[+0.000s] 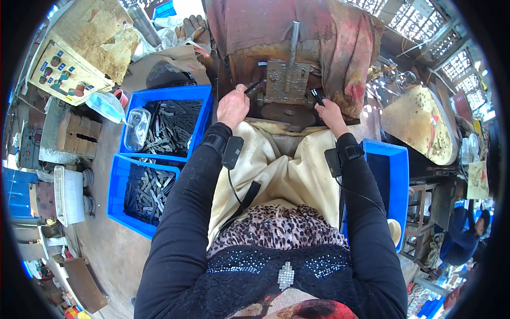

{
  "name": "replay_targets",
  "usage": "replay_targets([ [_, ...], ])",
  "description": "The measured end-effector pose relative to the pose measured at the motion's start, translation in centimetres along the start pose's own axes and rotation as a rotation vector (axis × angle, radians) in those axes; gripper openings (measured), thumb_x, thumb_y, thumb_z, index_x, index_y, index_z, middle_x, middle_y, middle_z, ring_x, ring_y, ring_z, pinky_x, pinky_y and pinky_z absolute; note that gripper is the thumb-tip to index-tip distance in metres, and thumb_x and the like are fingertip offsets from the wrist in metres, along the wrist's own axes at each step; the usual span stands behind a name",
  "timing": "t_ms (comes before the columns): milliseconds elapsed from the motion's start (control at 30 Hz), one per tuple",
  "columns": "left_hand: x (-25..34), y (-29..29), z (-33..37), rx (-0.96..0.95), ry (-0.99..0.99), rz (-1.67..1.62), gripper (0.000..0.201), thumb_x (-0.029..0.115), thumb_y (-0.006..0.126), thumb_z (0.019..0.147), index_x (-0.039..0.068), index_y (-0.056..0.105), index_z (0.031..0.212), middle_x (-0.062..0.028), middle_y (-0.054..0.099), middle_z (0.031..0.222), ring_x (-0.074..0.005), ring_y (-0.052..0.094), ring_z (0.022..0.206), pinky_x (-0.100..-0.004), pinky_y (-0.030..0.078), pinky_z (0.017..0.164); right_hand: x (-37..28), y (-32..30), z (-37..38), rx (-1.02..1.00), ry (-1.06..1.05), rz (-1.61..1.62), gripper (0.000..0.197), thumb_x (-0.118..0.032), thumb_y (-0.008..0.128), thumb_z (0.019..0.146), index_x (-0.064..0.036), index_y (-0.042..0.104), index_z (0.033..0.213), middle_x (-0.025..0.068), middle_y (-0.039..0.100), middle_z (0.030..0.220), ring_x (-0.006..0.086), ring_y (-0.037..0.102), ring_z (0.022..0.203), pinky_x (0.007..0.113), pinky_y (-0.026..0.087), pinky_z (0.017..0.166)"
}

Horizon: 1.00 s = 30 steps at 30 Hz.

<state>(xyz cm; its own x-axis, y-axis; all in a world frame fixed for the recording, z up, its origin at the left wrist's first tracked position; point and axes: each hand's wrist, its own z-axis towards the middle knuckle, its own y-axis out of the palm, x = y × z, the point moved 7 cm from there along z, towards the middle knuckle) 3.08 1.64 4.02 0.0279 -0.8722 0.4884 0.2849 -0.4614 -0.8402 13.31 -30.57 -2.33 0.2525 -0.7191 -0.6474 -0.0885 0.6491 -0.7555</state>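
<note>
My left hand [234,108] is closed on a thin dark metal strip [255,85], which points toward the rusty metal block [287,82] of the machine in front of me. On the block's other side, my right hand [331,117] pinches a short black metal piece [317,97]. A round dark disc [287,114] lies low between the hands, at the foot of the block. An upright metal rod [295,40] rises behind it. Whether either piece touches the machine, I cannot tell.
Two blue bins [112,186] at my left hold many dark metal pieces; a clear plastic tray [138,129] rests there. Another blue bin [401,175] stands at right. Stained red cloth [265,24] drapes the machine. A control box [66,74] is far left. Another person [461,239] is at far right.
</note>
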Motion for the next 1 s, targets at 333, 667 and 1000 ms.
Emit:
replay_targets([
  [333, -0.7, 0.0, -0.1, 0.048, 0.031, -0.025, 0.019, 0.015, 0.05, 0.091, 0.008, 0.052, 0.108, -0.0215, 0.065, 0.085, -0.0388, 0.063, 0.083, -0.049, 0.049, 0.074, -4.3, -1.8, 1.0, -0.105, 0.345, 0.42, 0.013, -0.023, 0.061, 0.089, -0.0114, 0.058, 0.084, -0.0062, 0.043, 0.058, 0.0062, 0.036, 0.044, 0.024, 0.024, 0.038],
  [667, -0.6, -1.2, -0.2, 0.118, -0.001, -0.317, 0.031, 0.006, 0.052, 0.088, 0.014, 0.055, 0.118, -0.0152, 0.066, 0.084, -0.0342, 0.064, 0.082, -0.0447, 0.05, 0.071, -16.0, -4.9, 11.3, -0.137, 0.132, 0.941, 0.017, -0.019, 0.057, 0.09, -0.0086, 0.061, 0.102, -0.001, 0.046, 0.061, 0.0089, 0.041, 0.048, 0.025, 0.029, 0.041],
  [1000, -0.6, -1.4, -0.5, 0.181, 0.105, -0.267, 0.035, 0.0, 0.051, 0.085, 0.013, 0.059, 0.117, -0.0105, 0.066, 0.087, -0.031, 0.064, 0.082, -0.04, 0.052, 0.072, -16.5, -4.5, 12.3, -0.222, 0.12, 1.383, 0.022, -0.009, 0.054, 0.091, -0.0062, 0.054, 0.113, -0.0024, 0.042, 0.066, 0.0068, 0.032, 0.046, 0.022, 0.023, 0.04],
])
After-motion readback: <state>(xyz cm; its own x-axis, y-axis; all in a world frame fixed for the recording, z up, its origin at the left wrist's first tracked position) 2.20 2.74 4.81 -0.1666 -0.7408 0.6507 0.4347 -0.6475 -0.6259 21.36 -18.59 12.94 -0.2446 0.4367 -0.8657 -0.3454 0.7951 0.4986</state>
